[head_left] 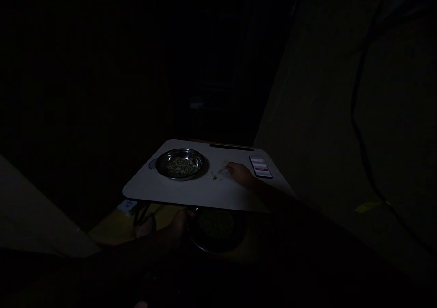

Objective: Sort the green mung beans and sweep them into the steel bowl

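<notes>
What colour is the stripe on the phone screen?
Red, on a mostly white phone screen; it shows best in the head view.

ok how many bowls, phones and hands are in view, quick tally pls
bowls: 2 (steel bowl, lower bowl)
phones: 1 (phone)
hands: 2 (left hand, right hand)
total: 5

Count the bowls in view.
2: one steel bowl on the white desk, and one dark bowl below the desk's front edge, at the left hand. Others may be hidden in the dark.
</notes>
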Tool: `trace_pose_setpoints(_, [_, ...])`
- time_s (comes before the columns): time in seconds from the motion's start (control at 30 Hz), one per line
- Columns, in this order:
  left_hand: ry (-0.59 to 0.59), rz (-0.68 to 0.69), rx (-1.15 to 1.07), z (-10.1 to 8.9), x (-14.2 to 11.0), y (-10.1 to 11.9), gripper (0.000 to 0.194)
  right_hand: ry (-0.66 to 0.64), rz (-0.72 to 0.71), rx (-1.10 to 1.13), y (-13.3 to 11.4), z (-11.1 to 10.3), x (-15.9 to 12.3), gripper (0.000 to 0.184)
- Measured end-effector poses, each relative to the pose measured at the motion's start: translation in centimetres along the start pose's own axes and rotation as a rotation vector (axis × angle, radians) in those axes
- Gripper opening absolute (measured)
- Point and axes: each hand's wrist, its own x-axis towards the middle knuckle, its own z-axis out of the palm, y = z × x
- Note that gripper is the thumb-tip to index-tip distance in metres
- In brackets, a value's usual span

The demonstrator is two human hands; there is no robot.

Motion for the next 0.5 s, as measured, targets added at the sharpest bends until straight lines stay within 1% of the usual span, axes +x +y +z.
trace_pose_setpoints(0.03, [0.077,0.055,0.017,-0.3,0.6,-0.4,0.017,-0.002,0.001,-0.012,-0.3,0.0,0.2,0.026])
trace_pose_setpoints(0.07, [0.095,0.097,0.020,-0.5,1.2,-0.8,0.018,-0.005,0.000,-0.021,-0.5,0.0,0.3,0.026])
trace_pose_setpoints(0.13, [0.040,0.122,-0.002,-0.8,2.4,-1.5,0.016,-0.015,-0.009,-0.032,-0.8,0.2,0.5,0.025])
trace_pose_setpoints(0.17, [0.003,0.103,-0.005,-1.0,2.9,-1.7,0.015,-0.019,-0.014,-0.034,-0.9,0.3,0.6,0.025])
trace_pose_setpoints(0.2, [0.001,0.086,0.005,-1.2,3.3,-1.9,0.015,-0.020,-0.015,-0.035,-0.9,0.4,0.7,0.025])
trace_pose_setpoints(0.27, [0.012,0.102,0.044,-2.2,3.8,-2.0,0.017,-0.023,-0.015,-0.036,-0.8,0.6,0.7,0.024])
trace_pose_setpoints(0.33, [0.006,0.166,0.043,-3.5,4.0,-1.9,0.017,-0.024,-0.021,-0.035,-0.6,0.7,0.7,0.024])
trace_pose_setpoints(0.4, [0.048,0.226,0.021,-4.5,4.0,-1.7,0.017,-0.021,-0.038,-0.031,-0.5,0.7,0.6,0.024])
trace_pose_setpoints(0.43, [0.081,0.245,0.012,-4.7,3.9,-1.7,0.018,-0.018,-0.045,-0.029,-0.5,0.7,0.6,0.024])
trace_pose_setpoints(0.5, [0.162,0.265,0.009,-4.5,3.8,-1.6,0.019,-0.018,-0.043,-0.028,-0.5,0.7,0.5,0.024])
